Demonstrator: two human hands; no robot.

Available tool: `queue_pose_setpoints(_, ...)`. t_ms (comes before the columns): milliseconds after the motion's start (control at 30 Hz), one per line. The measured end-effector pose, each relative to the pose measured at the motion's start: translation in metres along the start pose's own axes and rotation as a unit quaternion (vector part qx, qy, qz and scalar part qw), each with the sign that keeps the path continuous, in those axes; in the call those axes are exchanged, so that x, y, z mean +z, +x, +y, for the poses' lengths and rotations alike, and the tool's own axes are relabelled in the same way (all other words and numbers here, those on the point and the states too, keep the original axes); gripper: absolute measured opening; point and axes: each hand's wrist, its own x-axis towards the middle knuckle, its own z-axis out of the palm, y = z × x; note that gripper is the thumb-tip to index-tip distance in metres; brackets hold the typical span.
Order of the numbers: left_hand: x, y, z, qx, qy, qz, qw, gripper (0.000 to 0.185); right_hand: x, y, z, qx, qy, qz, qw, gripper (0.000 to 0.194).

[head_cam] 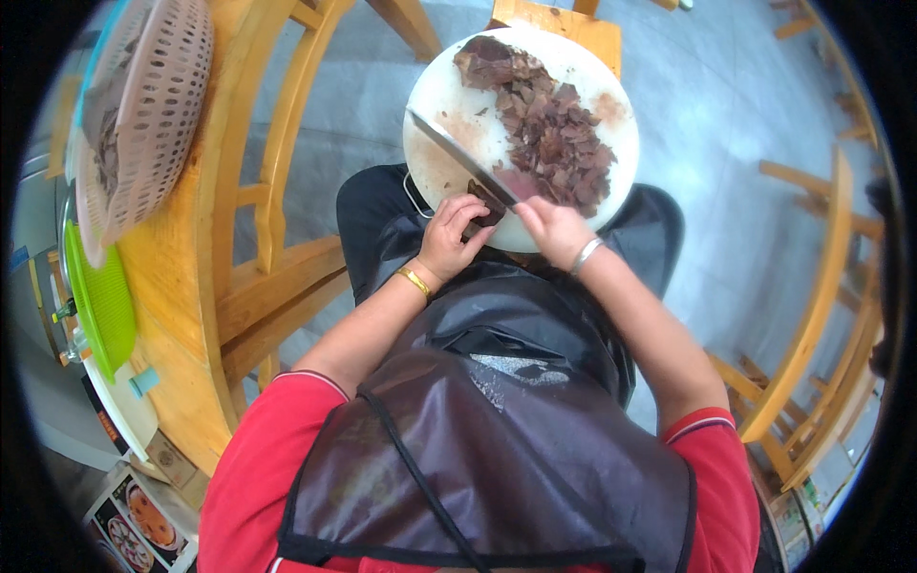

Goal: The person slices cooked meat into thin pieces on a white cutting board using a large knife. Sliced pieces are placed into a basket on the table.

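Observation:
My right hand [555,230] grips the handle of a knife [462,156], whose long blade slants to the upper left over a round white cutting board [437,79]. Beneath my left hand [453,233], its fingers curled, a dark brown piece of food [490,208] is held down on the board beside the blade. A heap of chopped dark reddish-brown pieces [559,136] covers the board's right part, with larger pieces at its top. The board rests between my knees, above a dark apron.
On the wooden table [172,301] at left stand a pink perforated basket [168,93] holding dark food and a green ribbed tray [104,301]. A wooden chair [279,143] is beside the table. More wooden chairs [817,315] stand at right, and a wooden seat [562,25] lies beyond the board.

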Motion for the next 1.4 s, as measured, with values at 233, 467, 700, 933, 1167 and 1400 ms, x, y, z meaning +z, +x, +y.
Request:
queue_pose_setpoints(233,0.005,-0.004,-0.003,-0.018,0.018,-0.008,1.0,0.032,-0.023,-0.042,-0.013,-0.048,0.009,-0.01,0.999,0.035)
queue_pose_setpoints(467,0.007,-0.011,-0.013,-0.017,0.049,-0.05,0.997,0.03,-0.048,-0.099,-0.032,-0.015,-0.071,-0.062,0.995,0.031)
queue_pose_setpoints(700,0.005,-0.003,-0.008,-0.004,0.029,-0.035,0.999,0.028,-0.05,-0.088,-0.024,0.017,-0.045,-0.123,0.991,0.033)
queue_pose_setpoints(933,0.004,-0.001,-0.007,-0.018,0.019,-0.043,0.999,0.027,-0.025,-0.053,-0.025,0.023,-0.041,-0.106,0.993,0.031)
queue_pose_setpoints(1167,0.003,0.001,-0.002,-0.01,0.018,-0.018,1.0,0.029,-0.01,-0.042,-0.017,-0.025,-0.031,-0.046,0.998,0.028)
queue_pose_setpoints(1400,0.005,-0.004,-0.007,-0.014,0.003,-0.009,1.0,0.03,-0.028,-0.078,-0.009,0.042,-0.072,-0.1,0.991,0.034)
